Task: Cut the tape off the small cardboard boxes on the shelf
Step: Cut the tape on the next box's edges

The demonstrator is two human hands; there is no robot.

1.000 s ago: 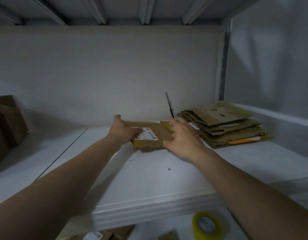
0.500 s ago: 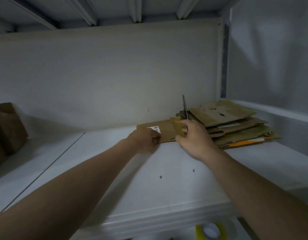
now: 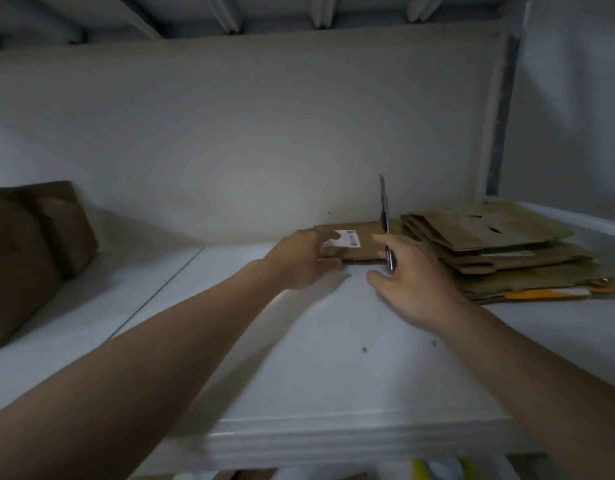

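A small flattened cardboard box [image 3: 365, 245] with a white label lies on the white shelf [image 3: 299, 341], right against a stack of flattened boxes [image 3: 500, 251]. My left hand [image 3: 299, 259] rests at the box's left end, fingers on its near edge. My right hand [image 3: 413, 278] sits at the box's right end and holds a thin cutter [image 3: 384, 216] between its fingers, blade pointing straight up. Both hands look blurred.
Brown cardboard boxes [image 3: 32, 251] stand at the shelf's left end. The shelf's back wall runs close behind the boxes and a side wall closes the right. Below the front edge, yellow items [image 3: 437, 471] show on a lower level.
Both hands have pushed the small box back and to the right, from the shelf's middle up against the stack. The cutter stayed upright in my right hand.
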